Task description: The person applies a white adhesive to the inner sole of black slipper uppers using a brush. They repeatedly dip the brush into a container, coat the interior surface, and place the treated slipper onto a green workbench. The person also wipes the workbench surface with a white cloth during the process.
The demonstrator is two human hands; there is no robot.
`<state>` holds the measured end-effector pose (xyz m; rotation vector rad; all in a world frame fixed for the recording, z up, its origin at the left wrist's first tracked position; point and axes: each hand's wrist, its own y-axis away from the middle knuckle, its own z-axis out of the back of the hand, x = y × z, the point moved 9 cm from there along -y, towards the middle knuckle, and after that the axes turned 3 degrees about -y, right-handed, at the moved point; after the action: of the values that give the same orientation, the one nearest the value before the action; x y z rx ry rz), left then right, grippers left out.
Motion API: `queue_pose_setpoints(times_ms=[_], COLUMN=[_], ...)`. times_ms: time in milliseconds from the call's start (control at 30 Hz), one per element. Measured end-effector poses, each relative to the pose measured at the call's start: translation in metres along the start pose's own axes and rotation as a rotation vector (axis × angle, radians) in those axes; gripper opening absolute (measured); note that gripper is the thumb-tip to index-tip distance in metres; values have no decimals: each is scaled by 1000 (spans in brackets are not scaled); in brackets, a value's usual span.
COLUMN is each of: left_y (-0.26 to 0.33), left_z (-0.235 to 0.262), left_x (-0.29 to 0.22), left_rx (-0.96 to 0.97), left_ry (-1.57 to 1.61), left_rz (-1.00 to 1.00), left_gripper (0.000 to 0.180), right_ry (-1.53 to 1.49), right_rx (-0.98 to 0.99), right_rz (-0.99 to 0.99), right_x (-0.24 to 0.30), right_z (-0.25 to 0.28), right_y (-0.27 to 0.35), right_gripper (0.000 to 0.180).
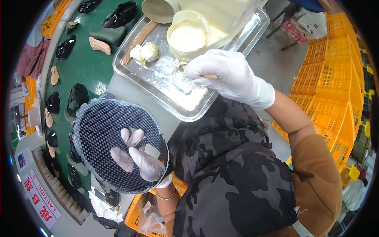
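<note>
L fingers (122,159) against dk mesh pc (103,132), R fingers (199,71) round handle (211,76)

Thin white gloves (252,87) covered the left hand (147,162) and right hand (227,75). A slim metallic bangle (166,196) encircled the left wrist. The right sleeve (316,173) was brown; the front garment (233,189) carried a black-and-grey camouflage pattern, with a pale strap (303,228) at its right side.

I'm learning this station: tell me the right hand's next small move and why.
Probably dip the tan-handled tool in the white-gloved right hand into the pale cream paste in the round off-white tub: the tool is close by that tub, over the smeared silver tray, while the white-gloved left hand holds a dark grey mesh piece showing no obvious paste.
</note>
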<state>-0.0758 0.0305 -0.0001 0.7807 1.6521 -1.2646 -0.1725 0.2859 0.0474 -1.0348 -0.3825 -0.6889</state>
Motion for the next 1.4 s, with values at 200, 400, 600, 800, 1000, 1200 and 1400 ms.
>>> queue_pose_setpoints(times_ms=[200,400,600,800,1000,1200,1400], left_y=[-20,-23,-25,-25,-26,-25,-31], left_z=[-2,-12,-12,-17,-19,-44,-65], left_x=[10,0,5,0,0,8,23], left_rx=[-128,-199,-178,-156,-147,6,-68], left_ry=[-85,16,-65,-34,-104,200,321], left_rz=[163,157,185,149,155,92,161], left_gripper=[44,23,20,18,21,41,37], right_ry=[-216,-642,-395,-660,-982,-824,-714], right_rx=[39,-258,-371,-437,-660,-784,-634], right_rz=[-189,-533,-499,-678,-621,-521,-704], right_x=[-25,-49,-56,-54,-76,-78,-84], right_z=[-6,40,57,18,24,61,57], right_y=[-8,1,27,46,36,29,36], right_gripper=[11,14,12,13,15,14,22])
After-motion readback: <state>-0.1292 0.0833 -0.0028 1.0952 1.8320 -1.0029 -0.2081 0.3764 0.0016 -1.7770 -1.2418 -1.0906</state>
